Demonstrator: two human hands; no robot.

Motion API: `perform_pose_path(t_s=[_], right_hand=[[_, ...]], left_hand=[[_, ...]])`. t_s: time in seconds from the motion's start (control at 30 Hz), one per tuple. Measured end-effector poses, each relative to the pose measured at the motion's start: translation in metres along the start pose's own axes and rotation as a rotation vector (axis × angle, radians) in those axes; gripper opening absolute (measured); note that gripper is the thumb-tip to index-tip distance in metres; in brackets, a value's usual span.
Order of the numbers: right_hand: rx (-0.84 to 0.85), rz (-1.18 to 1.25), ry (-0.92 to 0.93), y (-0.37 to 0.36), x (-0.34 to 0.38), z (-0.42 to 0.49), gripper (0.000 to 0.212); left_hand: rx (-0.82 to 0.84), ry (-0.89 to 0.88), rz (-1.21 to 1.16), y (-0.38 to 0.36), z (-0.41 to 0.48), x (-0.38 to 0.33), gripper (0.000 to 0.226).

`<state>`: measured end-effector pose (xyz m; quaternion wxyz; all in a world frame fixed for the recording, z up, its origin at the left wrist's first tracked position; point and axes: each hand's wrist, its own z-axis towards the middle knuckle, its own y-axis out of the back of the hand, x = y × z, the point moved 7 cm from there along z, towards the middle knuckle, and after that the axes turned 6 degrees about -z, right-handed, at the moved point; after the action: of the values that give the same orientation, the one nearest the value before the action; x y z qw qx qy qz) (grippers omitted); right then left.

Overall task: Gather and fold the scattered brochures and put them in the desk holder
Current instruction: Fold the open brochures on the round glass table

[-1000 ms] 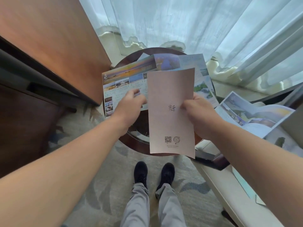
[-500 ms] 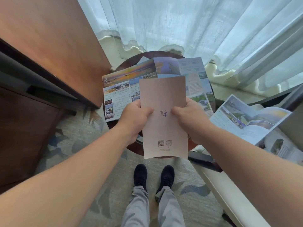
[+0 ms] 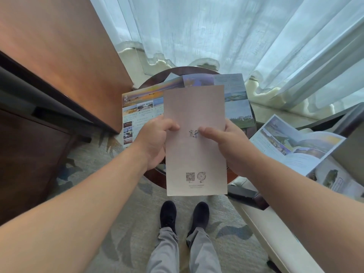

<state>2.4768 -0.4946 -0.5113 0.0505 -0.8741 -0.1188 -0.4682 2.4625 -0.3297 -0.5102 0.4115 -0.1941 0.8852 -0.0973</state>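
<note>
I hold a folded pale pink brochure (image 3: 195, 154) upright in front of me, with a small logo in its middle and a QR code near its bottom. My left hand (image 3: 152, 142) grips its left edge, thumb on the front. My right hand (image 3: 226, 144) grips the right edge, thumb pressed near the logo. Behind it a large unfolded colourful brochure (image 3: 137, 113) lies spread over the round dark table (image 3: 155, 176). Another open brochure (image 3: 295, 142) lies to the right on a pale seat. No desk holder is in view.
A wooden cabinet (image 3: 59, 66) stands at the left. Sheer white curtains (image 3: 236, 36) hang behind the table. A cream sofa or bench (image 3: 275, 233) runs along the right, with more printed sheets (image 3: 334, 180) on it. My feet stand on patterned carpet (image 3: 118, 233).
The pink brochure has gone from tilted and partly open to closed and straight. My left hand moved from the table brochure onto its left edge, and both hands now pinch it.
</note>
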Motion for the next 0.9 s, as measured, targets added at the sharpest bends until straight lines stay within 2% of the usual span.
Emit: perform_pose_path(t_s=[0.07, 0.2, 0.3, 0.37, 0.43, 0.5, 0.57, 0.63, 0.67, 0.8, 0.9], right_hand=[[-0.080, 0.021, -0.003, 0.004, 0.000, 0.002, 0.013], [-0.108, 0.078, 0.001, 0.006, 0.005, 0.002, 0.019], [-0.087, 0.130, -0.024, 0.008, 0.006, 0.001, 0.020], [-0.069, 0.162, -0.032, 0.008, 0.005, 0.000, 0.022], [-0.080, 0.149, -0.047, 0.011, 0.002, -0.001, 0.022], [-0.132, 0.035, -0.041, 0.016, 0.001, -0.003, 0.021], [-0.187, -0.090, -0.042, 0.025, 0.002, -0.005, 0.032], [-0.179, -0.067, -0.111, 0.032, -0.003, -0.007, 0.054], [-0.152, -0.038, -0.158, 0.033, -0.006, -0.009, 0.056], [-0.084, 0.038, -0.192, 0.035, -0.007, -0.015, 0.021], [-0.083, 0.090, -0.190, 0.038, -0.009, -0.017, 0.024]], left_hand=[[-0.061, -0.050, 0.101, 0.003, 0.001, -0.003, 0.023], [-0.179, -0.163, 0.304, 0.012, 0.001, -0.011, 0.027], [-0.094, -0.054, 0.245, 0.008, 0.002, -0.002, 0.041], [-0.016, 0.018, 0.199, -0.001, 0.001, 0.006, 0.035], [0.008, -0.005, 0.205, -0.009, 0.000, 0.007, 0.031], [-0.004, -0.048, 0.204, -0.014, -0.001, 0.006, 0.034], [0.012, -0.064, 0.185, -0.019, -0.001, 0.005, 0.036], [0.033, -0.061, 0.167, -0.023, -0.002, 0.004, 0.035], [0.042, -0.057, 0.160, -0.025, -0.002, 0.004, 0.034], [0.030, -0.029, 0.190, -0.033, -0.002, 0.011, 0.032], [-0.099, -0.075, 0.402, -0.033, -0.003, 0.013, 0.032]])
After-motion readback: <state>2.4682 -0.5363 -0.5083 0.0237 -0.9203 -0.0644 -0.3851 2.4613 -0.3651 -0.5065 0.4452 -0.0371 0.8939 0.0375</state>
